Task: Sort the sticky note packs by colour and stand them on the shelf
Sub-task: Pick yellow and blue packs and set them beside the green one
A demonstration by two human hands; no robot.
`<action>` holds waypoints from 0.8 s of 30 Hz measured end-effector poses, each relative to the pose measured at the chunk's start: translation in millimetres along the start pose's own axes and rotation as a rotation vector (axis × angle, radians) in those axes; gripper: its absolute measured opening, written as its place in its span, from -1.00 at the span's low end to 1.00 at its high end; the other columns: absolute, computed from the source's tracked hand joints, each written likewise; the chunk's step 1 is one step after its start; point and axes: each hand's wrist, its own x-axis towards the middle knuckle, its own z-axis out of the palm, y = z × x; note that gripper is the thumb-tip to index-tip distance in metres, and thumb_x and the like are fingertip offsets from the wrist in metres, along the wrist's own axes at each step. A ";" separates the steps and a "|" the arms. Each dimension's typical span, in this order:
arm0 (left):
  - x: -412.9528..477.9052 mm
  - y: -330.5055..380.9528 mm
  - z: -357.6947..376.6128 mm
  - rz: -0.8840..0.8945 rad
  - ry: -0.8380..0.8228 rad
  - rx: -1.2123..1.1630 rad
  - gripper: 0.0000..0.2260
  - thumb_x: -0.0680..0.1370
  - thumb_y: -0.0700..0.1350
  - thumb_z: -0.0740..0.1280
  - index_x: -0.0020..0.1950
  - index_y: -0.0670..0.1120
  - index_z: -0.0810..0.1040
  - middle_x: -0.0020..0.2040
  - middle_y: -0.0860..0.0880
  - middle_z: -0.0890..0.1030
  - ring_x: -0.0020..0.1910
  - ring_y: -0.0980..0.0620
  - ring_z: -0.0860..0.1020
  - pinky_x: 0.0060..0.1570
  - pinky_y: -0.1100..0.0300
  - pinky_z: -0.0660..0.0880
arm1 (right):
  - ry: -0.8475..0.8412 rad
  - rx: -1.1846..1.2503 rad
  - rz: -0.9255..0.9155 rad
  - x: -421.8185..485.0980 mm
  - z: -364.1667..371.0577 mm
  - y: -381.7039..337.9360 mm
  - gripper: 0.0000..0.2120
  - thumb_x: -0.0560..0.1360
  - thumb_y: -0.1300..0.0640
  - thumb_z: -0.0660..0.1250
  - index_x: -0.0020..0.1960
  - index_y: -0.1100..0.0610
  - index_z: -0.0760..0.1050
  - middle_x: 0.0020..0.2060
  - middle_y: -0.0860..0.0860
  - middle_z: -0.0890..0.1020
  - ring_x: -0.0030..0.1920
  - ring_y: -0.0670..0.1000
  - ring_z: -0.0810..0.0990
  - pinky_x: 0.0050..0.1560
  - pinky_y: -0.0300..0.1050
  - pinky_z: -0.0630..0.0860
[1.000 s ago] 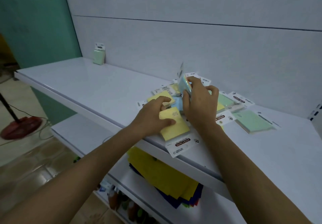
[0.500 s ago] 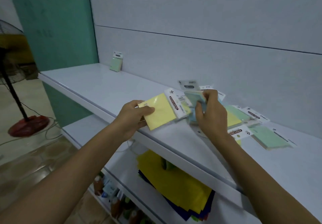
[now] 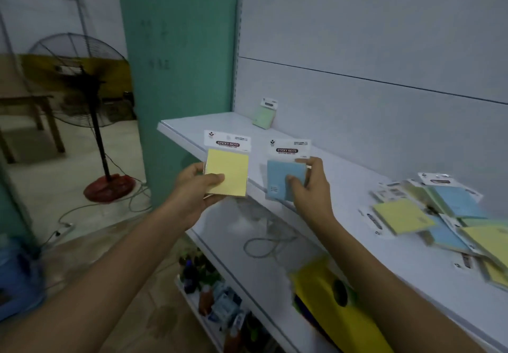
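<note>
Yellow pack pinched upright in left hand, blue pack gripped by right hand

Shelf bare between green pack and pile.

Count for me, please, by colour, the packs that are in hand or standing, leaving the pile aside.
Yellow pack: 1, in left hand
Blue pack: 1, in right hand
Green pack: 1, standing on shelf
Total: 3
</note>
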 end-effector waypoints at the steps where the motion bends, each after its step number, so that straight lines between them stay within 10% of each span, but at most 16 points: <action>1: 4.3 6.6 -15.6 0.005 0.016 0.001 -0.78 0.49 -0.33 0.32 0.11 -0.18 0.46 0.05 -0.14 0.60 -0.02 -0.06 0.61 -0.22 0.14 0.59 | -0.013 0.024 0.011 2.4 19.4 -5.1 -0.79 0.53 0.21 0.25 0.09 0.02 0.27 -0.12 -0.25 0.47 -0.18 -0.19 0.56 -0.25 -0.30 0.57; 10: 41.1 42.4 -118.1 0.083 0.049 0.006 -0.73 0.54 -0.24 0.28 0.23 -0.11 0.41 0.14 -0.13 0.54 0.07 -0.09 0.55 -0.20 0.11 0.60 | -0.076 0.201 0.069 19.9 137.6 -34.9 -0.80 0.51 0.30 0.25 0.08 0.12 0.30 -0.12 -0.08 0.51 -0.31 -0.40 0.55 -0.51 -0.45 0.42; 19: 97.6 39.9 -149.4 0.098 0.141 -0.002 -0.79 0.53 -0.23 0.31 0.12 -0.05 0.39 -0.09 -0.03 0.59 -0.19 0.00 0.58 -0.26 0.12 0.58 | -0.052 0.176 0.226 67.8 175.3 -31.4 -0.80 0.50 0.26 0.28 -0.02 0.01 0.33 0.11 0.13 0.56 0.04 0.13 0.61 -0.01 0.15 0.61; 24: 142.7 42.1 -138.1 0.132 0.120 0.070 -0.72 0.52 -0.23 0.32 0.17 -0.02 0.37 -0.04 -0.03 0.58 -0.09 -0.07 0.58 0.01 -0.08 0.55 | -0.034 0.190 0.252 113.5 188.1 -12.5 -0.81 0.51 0.25 0.29 0.02 0.05 0.33 0.10 0.07 0.54 -0.02 0.05 0.61 -0.17 -0.10 0.61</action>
